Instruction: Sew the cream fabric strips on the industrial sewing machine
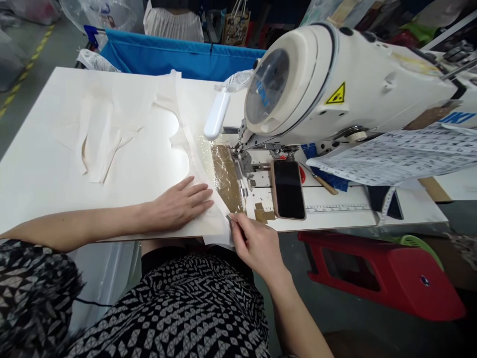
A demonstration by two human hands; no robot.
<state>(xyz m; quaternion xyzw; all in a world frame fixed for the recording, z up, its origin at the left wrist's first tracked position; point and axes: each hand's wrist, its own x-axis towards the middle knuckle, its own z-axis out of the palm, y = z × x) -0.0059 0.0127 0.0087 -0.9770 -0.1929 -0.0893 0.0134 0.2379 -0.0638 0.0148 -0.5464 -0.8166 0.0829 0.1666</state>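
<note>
My left hand (182, 204) lies flat with its fingers stretched out on a piece of cream fabric (192, 144), pressing it to the white table. The piece is long, with curved cut-outs on its left side and a folded strip along its right edge. At the lower end of that strip, my right hand (255, 243) is closed in a pinch on the fabric edge. A small grey spot shows at its fingertips, too small to name. The lower end of the fabric hangs over the table's front edge. Just beyond stands the sewing machine (286, 84).
More cream fabric pieces (99, 139) lie on the left of the white table (33, 164). A phone (288, 189) rests by the machine, near a wooden-handled tool (324, 184) and printed paper sheets (380, 154). A red stool (387, 273) is below right; a blue cloth bin (160, 54) stands behind.
</note>
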